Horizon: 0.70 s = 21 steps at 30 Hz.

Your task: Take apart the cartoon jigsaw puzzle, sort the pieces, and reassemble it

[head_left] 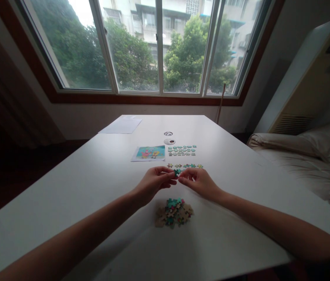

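Note:
My left hand (154, 182) and my right hand (198, 182) meet over the white table (94, 187), fingertips pinched together on small teal jigsaw pieces (178, 171) between them. Just in front of my hands lies a loose pile of puzzle pieces (173, 212), many face down. Beyond my fingers runs a short row of joined pieces (186, 166). Farther back is a block of sorted teal pieces (181, 150), and to its left a colourful cartoon reference picture (149, 153).
Two small round objects (168, 137) sit beyond the picture, and a white sheet of paper (120, 125) lies at the far left of the table. A bed with pale bedding (308, 156) stands to the right. A wide window (159, 47) fills the far wall.

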Each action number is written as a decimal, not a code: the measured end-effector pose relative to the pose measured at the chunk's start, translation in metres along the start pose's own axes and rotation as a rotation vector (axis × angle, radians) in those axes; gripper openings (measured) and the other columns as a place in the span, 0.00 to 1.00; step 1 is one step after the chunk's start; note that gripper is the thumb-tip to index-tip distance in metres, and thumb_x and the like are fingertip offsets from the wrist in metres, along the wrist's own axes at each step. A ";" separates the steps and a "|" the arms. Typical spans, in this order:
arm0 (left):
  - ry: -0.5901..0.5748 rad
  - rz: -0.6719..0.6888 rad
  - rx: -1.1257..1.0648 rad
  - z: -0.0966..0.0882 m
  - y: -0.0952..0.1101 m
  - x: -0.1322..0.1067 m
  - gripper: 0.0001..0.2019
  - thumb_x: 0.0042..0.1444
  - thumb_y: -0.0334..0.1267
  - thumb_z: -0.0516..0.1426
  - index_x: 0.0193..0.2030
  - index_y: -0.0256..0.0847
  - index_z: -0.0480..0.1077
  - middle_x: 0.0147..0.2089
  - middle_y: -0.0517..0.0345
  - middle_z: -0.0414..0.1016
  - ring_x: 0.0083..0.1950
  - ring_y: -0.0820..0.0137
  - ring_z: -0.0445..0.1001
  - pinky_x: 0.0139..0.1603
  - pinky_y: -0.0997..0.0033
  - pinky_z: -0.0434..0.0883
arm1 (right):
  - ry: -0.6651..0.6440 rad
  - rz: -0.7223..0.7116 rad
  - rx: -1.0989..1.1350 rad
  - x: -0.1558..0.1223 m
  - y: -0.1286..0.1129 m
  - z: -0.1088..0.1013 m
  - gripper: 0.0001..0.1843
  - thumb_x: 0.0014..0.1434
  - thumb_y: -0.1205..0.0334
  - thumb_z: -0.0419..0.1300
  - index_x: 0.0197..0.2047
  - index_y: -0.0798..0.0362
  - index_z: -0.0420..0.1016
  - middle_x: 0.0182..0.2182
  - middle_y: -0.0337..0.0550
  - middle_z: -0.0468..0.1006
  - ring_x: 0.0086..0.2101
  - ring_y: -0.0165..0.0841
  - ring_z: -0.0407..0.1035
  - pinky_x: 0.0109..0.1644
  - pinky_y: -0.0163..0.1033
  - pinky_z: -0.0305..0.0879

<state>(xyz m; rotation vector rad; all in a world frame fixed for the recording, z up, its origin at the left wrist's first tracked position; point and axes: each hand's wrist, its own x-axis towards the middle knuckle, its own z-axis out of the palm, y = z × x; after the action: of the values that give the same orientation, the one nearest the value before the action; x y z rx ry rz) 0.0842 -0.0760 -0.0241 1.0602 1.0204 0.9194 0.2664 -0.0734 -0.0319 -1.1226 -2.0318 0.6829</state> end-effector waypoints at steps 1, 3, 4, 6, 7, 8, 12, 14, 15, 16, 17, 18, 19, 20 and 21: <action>0.004 -0.003 -0.007 0.001 -0.001 -0.001 0.13 0.40 0.38 0.65 0.29 0.35 0.68 0.31 0.54 0.74 0.31 0.72 0.71 0.29 0.75 0.64 | 0.002 -0.003 0.007 0.000 0.000 0.000 0.10 0.51 0.56 0.58 0.30 0.55 0.75 0.22 0.38 0.72 0.22 0.25 0.59 0.25 0.31 0.54; -0.001 -0.009 -0.022 0.002 -0.002 -0.002 0.13 0.39 0.38 0.65 0.28 0.35 0.68 0.29 0.57 0.72 0.29 0.75 0.69 0.27 0.78 0.62 | 0.008 -0.014 0.026 0.000 -0.001 0.002 0.10 0.51 0.56 0.59 0.29 0.55 0.74 0.21 0.37 0.71 0.22 0.25 0.59 0.25 0.31 0.54; -0.005 -0.013 -0.030 0.003 -0.002 -0.002 0.13 0.38 0.38 0.65 0.27 0.35 0.68 0.28 0.59 0.71 0.28 0.77 0.67 0.26 0.79 0.61 | 0.012 -0.015 0.036 -0.001 -0.001 0.003 0.10 0.50 0.57 0.59 0.29 0.55 0.74 0.20 0.37 0.71 0.22 0.25 0.59 0.25 0.31 0.55; -0.007 -0.019 -0.042 0.004 -0.003 -0.003 0.13 0.38 0.38 0.65 0.27 0.34 0.68 0.26 0.61 0.69 0.26 0.80 0.64 0.26 0.80 0.60 | 0.024 -0.005 0.058 -0.001 -0.001 0.005 0.10 0.50 0.57 0.59 0.28 0.55 0.74 0.20 0.37 0.71 0.22 0.25 0.59 0.25 0.31 0.55; -0.008 -0.020 -0.044 0.005 -0.004 -0.003 0.13 0.38 0.38 0.65 0.27 0.34 0.68 0.26 0.62 0.68 0.25 0.80 0.63 0.25 0.81 0.59 | 0.034 0.005 0.071 -0.001 -0.001 0.005 0.10 0.50 0.57 0.58 0.28 0.56 0.74 0.21 0.38 0.71 0.22 0.25 0.59 0.25 0.31 0.55; -0.011 -0.018 -0.040 0.005 -0.004 -0.003 0.13 0.38 0.38 0.65 0.26 0.34 0.68 0.26 0.62 0.68 0.25 0.81 0.63 0.25 0.81 0.59 | 0.043 0.017 0.088 -0.001 0.001 0.006 0.10 0.51 0.57 0.58 0.28 0.56 0.74 0.21 0.38 0.71 0.22 0.25 0.59 0.26 0.31 0.55; -0.042 0.041 0.097 0.000 -0.004 0.000 0.13 0.40 0.40 0.63 0.30 0.34 0.70 0.28 0.59 0.68 0.26 0.79 0.64 0.25 0.79 0.59 | 0.079 0.064 0.193 0.004 0.009 -0.001 0.13 0.51 0.54 0.58 0.30 0.57 0.73 0.23 0.39 0.72 0.24 0.26 0.61 0.27 0.33 0.58; -0.085 0.084 0.250 -0.007 -0.003 0.003 0.14 0.42 0.41 0.61 0.35 0.35 0.70 0.28 0.59 0.69 0.25 0.78 0.64 0.24 0.78 0.59 | 0.129 0.083 0.247 0.009 0.015 -0.010 0.14 0.49 0.53 0.59 0.29 0.57 0.73 0.22 0.39 0.71 0.23 0.26 0.61 0.27 0.33 0.58; -0.115 0.094 0.329 -0.011 -0.003 0.005 0.14 0.43 0.42 0.61 0.36 0.36 0.70 0.28 0.59 0.69 0.25 0.78 0.64 0.23 0.78 0.59 | 0.167 0.093 0.272 0.012 0.018 -0.015 0.15 0.49 0.52 0.59 0.29 0.57 0.72 0.22 0.39 0.71 0.23 0.26 0.61 0.27 0.33 0.58; -0.144 0.091 0.383 -0.015 -0.003 0.007 0.14 0.43 0.41 0.60 0.36 0.35 0.70 0.27 0.60 0.69 0.24 0.77 0.64 0.23 0.78 0.59 | 0.207 0.101 0.293 0.015 0.021 -0.020 0.15 0.48 0.52 0.60 0.28 0.58 0.72 0.21 0.39 0.71 0.23 0.26 0.61 0.27 0.33 0.58; -0.170 0.083 0.423 -0.018 -0.003 0.009 0.14 0.42 0.41 0.60 0.34 0.35 0.70 0.25 0.60 0.69 0.24 0.77 0.64 0.22 0.78 0.59 | 0.245 0.110 0.306 0.017 0.023 -0.024 0.16 0.47 0.51 0.60 0.28 0.58 0.72 0.21 0.39 0.71 0.23 0.26 0.61 0.27 0.33 0.59; -0.192 0.074 0.450 -0.022 -0.004 0.011 0.13 0.42 0.41 0.61 0.33 0.35 0.71 0.24 0.60 0.69 0.23 0.77 0.64 0.22 0.78 0.59 | 0.279 0.117 0.312 0.018 0.025 -0.028 0.16 0.47 0.51 0.61 0.28 0.58 0.72 0.21 0.39 0.71 0.23 0.26 0.62 0.28 0.33 0.59; -0.210 0.069 0.467 -0.024 -0.004 0.013 0.13 0.41 0.40 0.61 0.32 0.34 0.71 0.23 0.60 0.68 0.23 0.77 0.64 0.21 0.78 0.59 | 0.304 0.123 0.314 0.019 0.027 -0.032 0.16 0.46 0.51 0.61 0.28 0.58 0.73 0.22 0.39 0.71 0.23 0.26 0.62 0.27 0.33 0.59; -0.227 0.069 0.488 -0.026 -0.005 0.015 0.12 0.40 0.40 0.61 0.31 0.34 0.70 0.23 0.60 0.68 0.22 0.77 0.64 0.21 0.78 0.59 | 0.323 0.126 0.313 0.020 0.029 -0.034 0.16 0.46 0.51 0.61 0.29 0.58 0.73 0.22 0.39 0.71 0.23 0.26 0.62 0.27 0.33 0.59; -0.242 0.073 0.510 -0.027 -0.005 0.016 0.12 0.41 0.40 0.61 0.31 0.34 0.70 0.23 0.61 0.68 0.22 0.77 0.64 0.22 0.78 0.59 | 0.334 0.128 0.310 0.020 0.029 -0.035 0.17 0.46 0.50 0.61 0.29 0.58 0.73 0.22 0.39 0.71 0.23 0.27 0.62 0.27 0.33 0.59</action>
<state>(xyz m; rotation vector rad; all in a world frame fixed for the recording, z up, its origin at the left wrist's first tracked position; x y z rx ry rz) 0.0628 -0.0555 -0.0370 1.6018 1.0403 0.5762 0.3011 -0.0378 -0.0250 -1.1044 -1.5248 0.7853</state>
